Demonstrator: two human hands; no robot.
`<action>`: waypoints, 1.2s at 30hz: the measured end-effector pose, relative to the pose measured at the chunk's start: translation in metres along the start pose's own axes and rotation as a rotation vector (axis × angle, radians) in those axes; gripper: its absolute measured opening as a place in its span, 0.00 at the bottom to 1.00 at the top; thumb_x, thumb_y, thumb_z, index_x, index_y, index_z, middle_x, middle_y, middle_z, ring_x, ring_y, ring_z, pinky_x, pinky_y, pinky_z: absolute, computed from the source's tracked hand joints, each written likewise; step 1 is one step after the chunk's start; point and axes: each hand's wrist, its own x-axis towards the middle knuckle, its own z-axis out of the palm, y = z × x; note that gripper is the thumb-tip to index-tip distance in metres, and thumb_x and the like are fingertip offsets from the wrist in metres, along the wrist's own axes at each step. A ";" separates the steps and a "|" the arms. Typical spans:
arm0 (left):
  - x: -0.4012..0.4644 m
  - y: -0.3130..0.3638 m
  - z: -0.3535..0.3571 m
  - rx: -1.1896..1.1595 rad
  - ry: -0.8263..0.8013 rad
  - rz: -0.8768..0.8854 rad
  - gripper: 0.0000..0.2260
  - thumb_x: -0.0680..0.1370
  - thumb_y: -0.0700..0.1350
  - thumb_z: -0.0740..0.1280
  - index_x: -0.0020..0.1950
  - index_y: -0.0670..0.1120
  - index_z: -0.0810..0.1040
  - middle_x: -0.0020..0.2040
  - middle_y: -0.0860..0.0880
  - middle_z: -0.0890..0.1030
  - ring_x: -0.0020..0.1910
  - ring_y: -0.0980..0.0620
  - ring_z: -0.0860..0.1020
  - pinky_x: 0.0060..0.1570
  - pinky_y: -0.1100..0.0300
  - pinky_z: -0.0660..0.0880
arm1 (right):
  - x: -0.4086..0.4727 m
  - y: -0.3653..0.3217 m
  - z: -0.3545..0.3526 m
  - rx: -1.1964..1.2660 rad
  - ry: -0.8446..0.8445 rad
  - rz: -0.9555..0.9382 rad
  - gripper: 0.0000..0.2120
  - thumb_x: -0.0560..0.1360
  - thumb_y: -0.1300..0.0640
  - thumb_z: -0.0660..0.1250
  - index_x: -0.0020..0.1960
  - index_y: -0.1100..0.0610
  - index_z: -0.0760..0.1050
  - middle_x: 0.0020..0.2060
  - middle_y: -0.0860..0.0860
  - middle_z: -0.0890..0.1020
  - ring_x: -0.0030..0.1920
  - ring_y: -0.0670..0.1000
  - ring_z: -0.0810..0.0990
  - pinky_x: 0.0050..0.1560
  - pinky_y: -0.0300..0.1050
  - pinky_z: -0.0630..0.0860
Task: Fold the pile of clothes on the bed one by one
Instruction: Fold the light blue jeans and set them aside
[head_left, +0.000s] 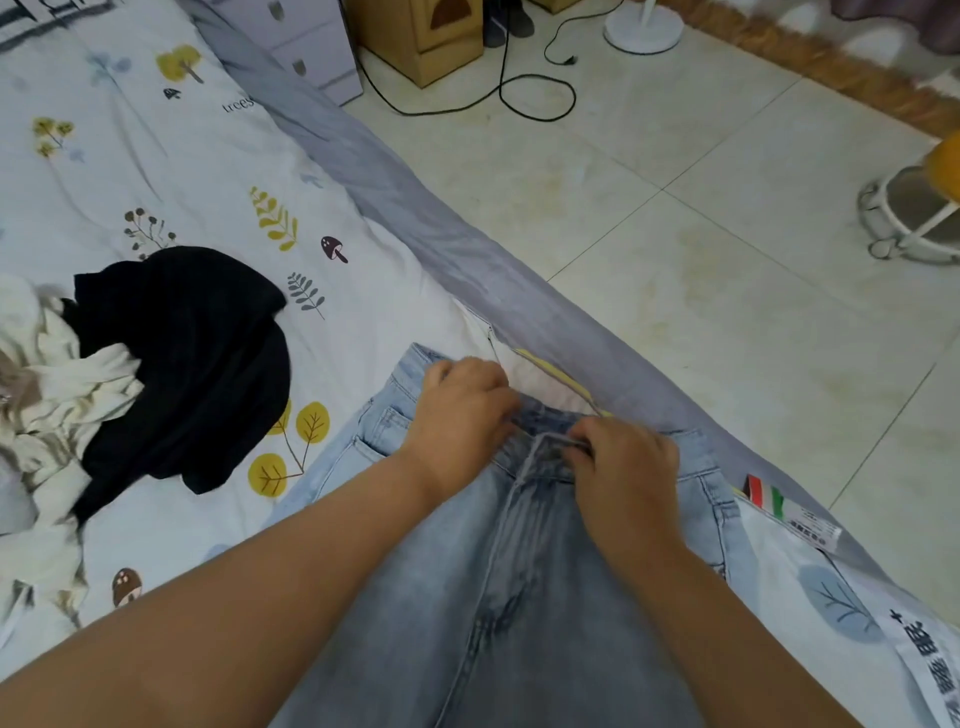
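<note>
Both hands, left (460, 410) and right (626, 467), pinch the jeans (519, 597) waistband with closed fingers, squaring it for folding; unfolded pile (171, 364) lies left of them.

black garment (192, 364) left of jeans (519, 597), bedspread (208, 171) beyond bare
</note>
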 end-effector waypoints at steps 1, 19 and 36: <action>-0.001 -0.002 0.002 -0.010 0.065 -0.084 0.11 0.65 0.48 0.68 0.44 0.47 0.81 0.43 0.47 0.80 0.44 0.44 0.78 0.47 0.56 0.59 | 0.004 -0.002 0.003 0.011 -0.006 0.003 0.02 0.71 0.58 0.71 0.44 0.55 0.80 0.39 0.52 0.82 0.44 0.57 0.78 0.50 0.51 0.67; 0.003 -0.057 -0.014 0.002 0.062 -0.785 0.22 0.77 0.47 0.65 0.68 0.42 0.67 0.64 0.38 0.70 0.62 0.38 0.68 0.57 0.47 0.64 | 0.056 -0.007 0.035 -0.266 -0.114 0.149 0.17 0.76 0.53 0.64 0.63 0.56 0.68 0.63 0.56 0.69 0.66 0.57 0.63 0.67 0.57 0.55; -0.107 -0.015 -0.033 -0.120 -0.293 -0.433 0.25 0.70 0.53 0.48 0.54 0.43 0.77 0.53 0.44 0.78 0.53 0.42 0.74 0.49 0.55 0.67 | -0.007 -0.044 0.045 -0.110 -0.108 -0.259 0.16 0.68 0.60 0.57 0.51 0.64 0.77 0.46 0.62 0.80 0.46 0.64 0.79 0.45 0.56 0.77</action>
